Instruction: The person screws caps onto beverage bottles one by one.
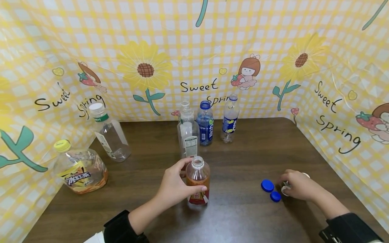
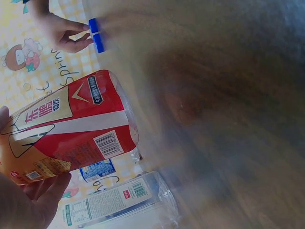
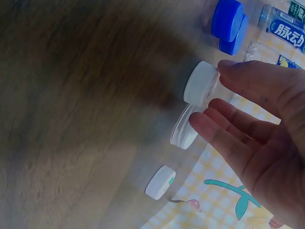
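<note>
My left hand [image 1: 174, 184] grips an uncapped clear bottle [image 1: 198, 175] with a red and orange label. The fingers are behind it and the thumb lies across its front. In the left wrist view the label [image 2: 97, 124] shows a barcode near the base. Over on the right, my right hand [image 1: 299, 184] reaches down to the white caps, fingers spread and fairly straight. One fingertip is right at the edge of a white cap [image 3: 201, 83], and another overlaps a ridged white cap [image 3: 182, 129]. Two blue caps [image 1: 267, 185] lie beside that hand.
Behind the held bottle stand uncapped clear bottles [image 1: 190, 141], a blue bottle [image 1: 205, 125] and a blue-labelled clear bottle [image 1: 230, 121]. At left are a yellow-capped bottle [image 1: 82, 172] and a white-capped bottle [image 1: 110, 135]. Another white cap [image 3: 160, 182] lies apart. Patterned cloth [image 1: 188, 50] surrounds the table.
</note>
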Demonstrator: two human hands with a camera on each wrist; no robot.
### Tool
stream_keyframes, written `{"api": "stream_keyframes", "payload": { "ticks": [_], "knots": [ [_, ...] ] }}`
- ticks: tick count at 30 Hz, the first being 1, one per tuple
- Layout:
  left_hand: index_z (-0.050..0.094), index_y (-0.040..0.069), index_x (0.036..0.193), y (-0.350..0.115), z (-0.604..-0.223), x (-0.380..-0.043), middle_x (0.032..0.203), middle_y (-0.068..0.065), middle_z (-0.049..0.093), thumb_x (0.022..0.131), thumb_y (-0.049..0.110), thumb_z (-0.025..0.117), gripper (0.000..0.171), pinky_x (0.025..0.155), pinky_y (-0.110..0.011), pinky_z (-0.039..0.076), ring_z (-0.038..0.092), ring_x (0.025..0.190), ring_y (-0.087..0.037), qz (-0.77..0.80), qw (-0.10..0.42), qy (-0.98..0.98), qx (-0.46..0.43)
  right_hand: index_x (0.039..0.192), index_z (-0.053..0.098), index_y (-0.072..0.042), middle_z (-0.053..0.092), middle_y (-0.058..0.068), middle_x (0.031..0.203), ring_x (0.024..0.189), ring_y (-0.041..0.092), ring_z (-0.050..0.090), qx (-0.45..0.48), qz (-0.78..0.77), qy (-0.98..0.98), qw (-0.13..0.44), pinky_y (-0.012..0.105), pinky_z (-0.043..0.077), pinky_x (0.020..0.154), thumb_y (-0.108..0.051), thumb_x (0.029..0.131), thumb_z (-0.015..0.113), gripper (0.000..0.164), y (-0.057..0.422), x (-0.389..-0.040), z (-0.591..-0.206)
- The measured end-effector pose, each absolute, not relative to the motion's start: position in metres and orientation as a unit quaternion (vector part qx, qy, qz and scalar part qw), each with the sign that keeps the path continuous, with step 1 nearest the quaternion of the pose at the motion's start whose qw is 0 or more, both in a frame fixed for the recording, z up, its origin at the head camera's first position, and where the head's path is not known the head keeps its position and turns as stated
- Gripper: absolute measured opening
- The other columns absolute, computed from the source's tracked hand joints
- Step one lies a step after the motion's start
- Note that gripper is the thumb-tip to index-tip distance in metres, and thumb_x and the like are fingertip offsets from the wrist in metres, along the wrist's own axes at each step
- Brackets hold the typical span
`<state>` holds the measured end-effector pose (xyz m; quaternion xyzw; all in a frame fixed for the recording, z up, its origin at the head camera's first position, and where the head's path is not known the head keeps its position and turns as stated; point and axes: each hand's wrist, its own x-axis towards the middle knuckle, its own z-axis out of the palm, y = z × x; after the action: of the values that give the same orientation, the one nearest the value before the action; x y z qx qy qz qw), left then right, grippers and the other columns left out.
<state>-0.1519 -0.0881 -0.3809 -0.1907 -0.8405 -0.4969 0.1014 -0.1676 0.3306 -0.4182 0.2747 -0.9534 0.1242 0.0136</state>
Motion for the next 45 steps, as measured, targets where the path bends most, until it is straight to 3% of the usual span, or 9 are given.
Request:
{"api": "stream_keyframes", "payload": {
  "ticks": [10,17,25,45],
  "knots": [
    [0.059,0.012,0.127,-0.088,-0.384,-0.152,0.114,0.001,0.067,0.056,0.024,0.097,0.081,0.078,-0.031,0.056,0.068,0.09,-0.016,-0.503,0.103,-0.836,-0.195,0.081,0.071,-0.01,0.057,-0.003,0.08,0.071,0.014,0.057,0.267,0.108,-0.957,0.018,0.03,0.049,0.06,-0.005,0.067,0.081,0.018,0.331,-0.165,-0.42],
    [0.059,0.013,0.126,-0.088,-0.386,-0.153,0.114,0.002,0.067,0.056,0.024,0.097,0.08,0.077,-0.032,0.056,0.069,0.089,-0.017,-0.503,0.105,-0.836,-0.193,0.081,0.071,-0.006,0.058,-0.003,0.079,0.069,0.01,0.055,0.278,0.124,-0.953,0.01,0.029,0.048,0.059,-0.002,0.068,0.08,0.016,0.332,-0.165,-0.421],
    [0.059,0.012,0.126,-0.088,-0.384,-0.152,0.113,0.001,0.067,0.056,0.023,0.097,0.079,0.077,-0.03,0.056,0.068,0.089,-0.015,-0.506,0.104,-0.833,-0.197,0.079,0.073,-0.006,0.067,0.0,0.078,0.073,0.021,0.065,0.295,0.125,-0.947,0.008,0.035,0.053,0.062,-0.001,0.068,0.079,0.013,0.331,-0.168,-0.425],
    [0.06,0.013,0.123,-0.087,-0.385,-0.152,0.109,0.002,0.067,0.057,0.023,0.096,0.077,0.078,-0.034,0.056,0.068,0.087,-0.013,-0.513,0.102,-0.829,-0.197,0.079,0.071,-0.008,0.061,-0.003,0.078,0.071,0.018,0.061,0.28,0.109,-0.954,0.011,0.034,0.052,0.061,-0.003,0.071,0.08,0.013,0.32,-0.169,-0.408]
  ]
}}
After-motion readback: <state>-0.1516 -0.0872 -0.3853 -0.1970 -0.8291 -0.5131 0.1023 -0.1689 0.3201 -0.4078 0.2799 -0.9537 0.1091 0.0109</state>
